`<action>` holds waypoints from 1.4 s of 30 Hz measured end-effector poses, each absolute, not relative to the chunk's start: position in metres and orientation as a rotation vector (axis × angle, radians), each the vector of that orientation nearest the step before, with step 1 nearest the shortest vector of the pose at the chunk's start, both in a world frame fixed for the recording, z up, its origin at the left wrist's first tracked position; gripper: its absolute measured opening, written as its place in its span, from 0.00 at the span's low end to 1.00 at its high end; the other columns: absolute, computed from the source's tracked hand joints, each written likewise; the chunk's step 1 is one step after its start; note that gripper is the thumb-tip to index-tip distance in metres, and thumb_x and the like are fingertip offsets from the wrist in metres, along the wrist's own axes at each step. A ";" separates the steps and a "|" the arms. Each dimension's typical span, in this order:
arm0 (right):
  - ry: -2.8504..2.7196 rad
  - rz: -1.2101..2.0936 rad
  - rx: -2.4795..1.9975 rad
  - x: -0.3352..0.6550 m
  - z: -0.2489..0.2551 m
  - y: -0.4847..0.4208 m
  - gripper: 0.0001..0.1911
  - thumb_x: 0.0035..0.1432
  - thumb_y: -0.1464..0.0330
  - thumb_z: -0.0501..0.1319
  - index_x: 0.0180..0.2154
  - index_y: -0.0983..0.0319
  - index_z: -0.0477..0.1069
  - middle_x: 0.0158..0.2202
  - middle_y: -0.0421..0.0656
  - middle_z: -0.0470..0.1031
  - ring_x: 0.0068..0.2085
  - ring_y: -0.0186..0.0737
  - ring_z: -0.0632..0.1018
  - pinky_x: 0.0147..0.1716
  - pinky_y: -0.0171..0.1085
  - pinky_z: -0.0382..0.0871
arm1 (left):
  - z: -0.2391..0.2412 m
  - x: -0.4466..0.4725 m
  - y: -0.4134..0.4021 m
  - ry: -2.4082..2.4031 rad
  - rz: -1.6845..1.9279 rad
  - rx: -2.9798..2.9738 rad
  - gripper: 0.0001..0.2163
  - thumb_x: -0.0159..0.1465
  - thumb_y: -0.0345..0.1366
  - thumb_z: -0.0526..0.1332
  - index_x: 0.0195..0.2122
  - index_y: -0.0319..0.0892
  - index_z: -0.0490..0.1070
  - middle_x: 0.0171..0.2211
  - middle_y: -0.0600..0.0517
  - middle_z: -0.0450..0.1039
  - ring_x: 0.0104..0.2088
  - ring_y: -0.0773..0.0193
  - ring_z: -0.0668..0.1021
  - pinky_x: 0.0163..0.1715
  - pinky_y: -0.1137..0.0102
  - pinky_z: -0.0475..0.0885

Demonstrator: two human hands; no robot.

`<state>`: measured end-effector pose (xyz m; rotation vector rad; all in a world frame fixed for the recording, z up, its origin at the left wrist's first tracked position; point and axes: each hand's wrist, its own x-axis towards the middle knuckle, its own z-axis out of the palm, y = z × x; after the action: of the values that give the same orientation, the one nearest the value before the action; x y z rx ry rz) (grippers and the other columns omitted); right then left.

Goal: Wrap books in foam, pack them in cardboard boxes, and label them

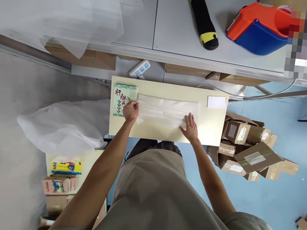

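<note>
Tabletop point(212, 135): right hand point(189, 126) flat on sheet point(165, 111)

Worktop point(212, 133): pale cream, plain. Book point(119, 98): green cover with red characters. Plastic bag point(167, 111): translucent milky white, no pattern. Card point(216, 102): plain white. Knife point(203, 18): black with two yellow bands. Tape dispenser point(257, 29): orange-red above, blue below. Floor point(285, 205): light blue. Cartons point(250, 149): brown cardboard, several with white labels. Shelf point(175, 28): light grey.

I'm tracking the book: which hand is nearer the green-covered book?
Left. The left hand sits at the right edge of the green-covered book; the right hand presses the white sheet farther right, well clear of the book.
</note>
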<state>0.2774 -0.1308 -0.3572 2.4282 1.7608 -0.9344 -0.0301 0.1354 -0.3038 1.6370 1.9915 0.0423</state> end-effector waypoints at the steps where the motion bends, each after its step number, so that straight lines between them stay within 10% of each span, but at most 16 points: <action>1: 1.763 -0.932 2.420 0.279 -0.356 -0.131 0.52 0.77 0.52 0.59 0.86 0.60 0.32 0.87 0.52 0.31 0.86 0.60 0.42 0.78 0.62 0.59 | -0.304 -0.031 0.135 1.976 0.036 1.640 0.11 0.74 0.42 0.63 0.45 0.43 0.84 0.46 0.42 0.88 0.49 0.47 0.86 0.53 0.59 0.77; 11: 1.680 -0.777 2.568 0.270 -0.343 -0.113 0.50 0.78 0.45 0.55 0.86 0.60 0.40 0.88 0.53 0.30 0.86 0.63 0.40 0.79 0.66 0.54 | -0.297 -0.033 0.111 1.524 0.083 2.067 0.29 0.74 0.42 0.66 0.73 0.39 0.69 0.73 0.32 0.68 0.74 0.36 0.69 0.75 0.48 0.63; 23: 1.217 -0.794 2.824 0.232 -0.354 -0.129 0.57 0.74 0.37 0.54 0.86 0.61 0.36 0.87 0.58 0.28 0.85 0.73 0.42 0.74 0.72 0.61 | -0.316 -0.016 0.041 1.067 -0.303 2.143 0.49 0.72 0.51 0.68 0.85 0.33 0.48 0.85 0.29 0.38 0.84 0.30 0.51 0.80 0.41 0.51; 33: 1.062 -0.836 2.853 0.220 -0.347 -0.129 0.61 0.70 0.31 0.54 0.85 0.62 0.40 0.87 0.63 0.29 0.85 0.76 0.41 0.72 0.76 0.61 | -0.323 -0.038 0.072 1.037 -0.272 2.155 0.56 0.66 0.52 0.76 0.85 0.33 0.47 0.85 0.27 0.34 0.85 0.28 0.43 0.81 0.37 0.44; 38: 1.246 -0.857 2.844 0.182 -0.320 -0.076 0.50 0.75 0.39 0.56 0.83 0.62 0.52 0.86 0.62 0.42 0.85 0.73 0.46 0.74 0.73 0.60 | -0.308 -0.067 0.082 1.070 -0.129 2.129 0.44 0.73 0.47 0.66 0.84 0.37 0.50 0.86 0.33 0.39 0.85 0.35 0.45 0.82 0.41 0.45; 42: 1.575 -1.112 2.856 0.110 -0.305 -0.007 0.35 0.79 0.51 0.56 0.76 0.61 0.67 0.72 0.60 0.74 0.73 0.63 0.73 0.72 0.61 0.69 | -0.303 -0.126 0.112 1.391 0.012 2.027 0.34 0.77 0.45 0.59 0.81 0.39 0.57 0.85 0.35 0.46 0.84 0.38 0.52 0.82 0.44 0.51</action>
<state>0.1098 -0.0070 -0.3055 2.8558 1.5751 -1.1123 -0.1259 0.1116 -0.3029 2.0274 1.3910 0.0115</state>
